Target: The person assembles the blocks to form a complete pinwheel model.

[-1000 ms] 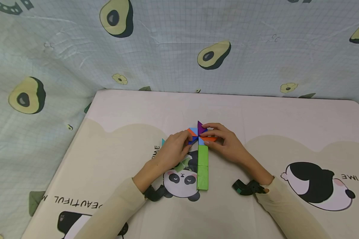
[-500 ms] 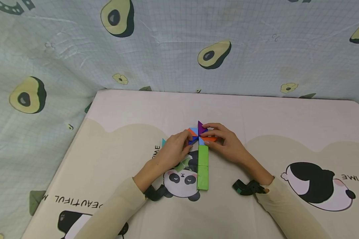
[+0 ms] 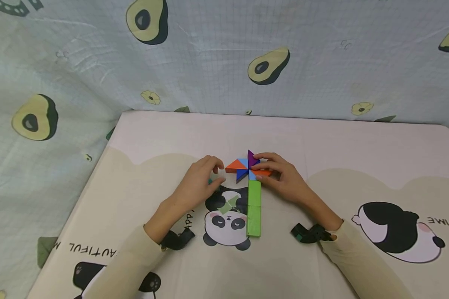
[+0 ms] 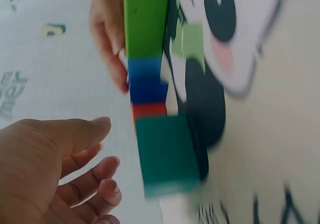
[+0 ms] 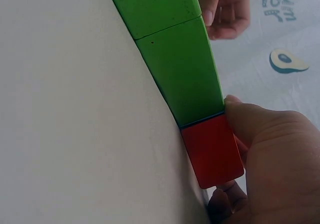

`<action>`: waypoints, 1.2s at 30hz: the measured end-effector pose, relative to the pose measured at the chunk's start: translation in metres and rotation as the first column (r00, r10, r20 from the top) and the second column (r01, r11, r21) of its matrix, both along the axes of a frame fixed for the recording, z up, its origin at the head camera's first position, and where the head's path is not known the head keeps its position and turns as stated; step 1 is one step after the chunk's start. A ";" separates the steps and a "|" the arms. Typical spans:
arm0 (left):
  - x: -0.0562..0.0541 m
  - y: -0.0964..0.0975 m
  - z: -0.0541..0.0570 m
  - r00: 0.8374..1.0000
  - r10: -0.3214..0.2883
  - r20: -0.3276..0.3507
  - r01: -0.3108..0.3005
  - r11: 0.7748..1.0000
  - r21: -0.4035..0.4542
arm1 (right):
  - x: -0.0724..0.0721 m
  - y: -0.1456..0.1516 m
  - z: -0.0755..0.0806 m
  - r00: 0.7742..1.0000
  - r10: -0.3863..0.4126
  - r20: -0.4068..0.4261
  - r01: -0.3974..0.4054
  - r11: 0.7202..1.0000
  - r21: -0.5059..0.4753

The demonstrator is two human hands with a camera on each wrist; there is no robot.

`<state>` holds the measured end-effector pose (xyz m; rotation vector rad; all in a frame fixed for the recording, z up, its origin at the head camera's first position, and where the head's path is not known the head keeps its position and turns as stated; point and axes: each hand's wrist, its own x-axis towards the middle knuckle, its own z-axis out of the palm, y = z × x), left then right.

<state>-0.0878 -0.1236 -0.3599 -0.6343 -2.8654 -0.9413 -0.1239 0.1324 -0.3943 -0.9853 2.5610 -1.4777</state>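
Note:
Triangular blocks form a pinwheel on the table: a purple triangle [image 3: 251, 158], a left orange triangle [image 3: 236, 166], a dark blue triangle [image 3: 241, 175] and light blue pieces among them. Two green blocks [image 3: 254, 207] run end to end below it like a stem. My right hand [image 3: 284, 178] pinches the right orange triangle [image 5: 212, 151], which looks red in the right wrist view, with a fingertip on the purple one. To the left, my left hand [image 3: 200, 178] is off the pinwheel, thumb and fingers apart around a teal block [image 4: 167, 156], with no contact visible.
A printed panda [image 3: 226, 228] lies flat on the tablecloth left of the stem. Another printed animal [image 3: 400, 232] is at the right. Behind the table's far edge hangs a curtain with avocados [image 3: 267, 66]. Wrist cameras [image 3: 310, 233] sit below both hands.
My left hand has let go of the left side of the pinwheel and moved left, uncovering the left orange and dark blue triangles. The right hand stays in place.

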 end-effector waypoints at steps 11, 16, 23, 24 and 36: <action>0.005 -0.036 -0.001 0.994 0.046 0.098 -0.047 0.999 0.006 | -0.011 0.008 -0.021 1.000 0.014 -0.011 -0.014 1.000 -0.006; 0.005 -0.040 -0.003 0.987 0.025 0.157 -0.026 1.000 0.006 | -0.010 0.007 -0.021 1.000 0.024 -0.006 -0.024 1.000 -0.006; 0.007 -0.038 -0.009 0.990 -0.026 0.137 0.020 0.999 0.042 | -0.009 0.007 -0.020 1.000 0.016 0.000 -0.016 1.000 -0.006; 0.008 -0.037 -0.010 0.991 -0.036 0.126 0.030 0.999 0.045 | -0.009 0.007 -0.020 1.000 0.017 -0.001 -0.017 1.000 -0.008; 0.012 -0.025 -0.015 0.985 -0.049 0.163 0.040 0.998 0.057 | -0.010 0.007 -0.021 1.000 0.017 0.003 -0.017 1.000 -0.014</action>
